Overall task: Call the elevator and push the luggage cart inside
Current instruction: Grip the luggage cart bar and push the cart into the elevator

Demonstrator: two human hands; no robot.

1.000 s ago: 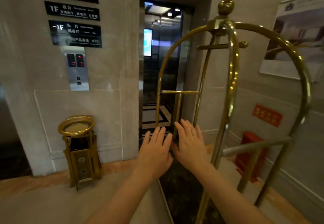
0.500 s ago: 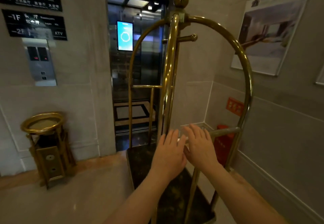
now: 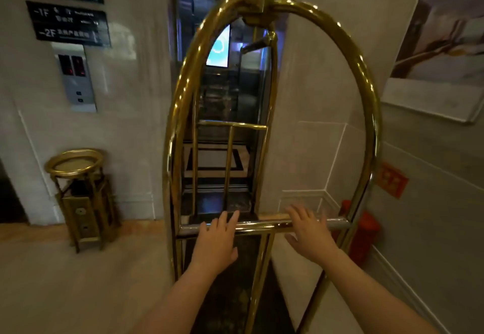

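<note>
Before the open elevator [image 3: 222,98], both hands [image 3: 217,239] lie unclenched, seemingly touching the arched brass luggage cart [image 3: 366,93]

Dim, motion-blurred, edges fisheye-warped

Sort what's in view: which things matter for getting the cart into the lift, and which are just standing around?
Job:
cart
push bar
left hand
right hand
open lift doorway
call panel

Standing around:
ash bin
floor signs
poster
red box
</note>
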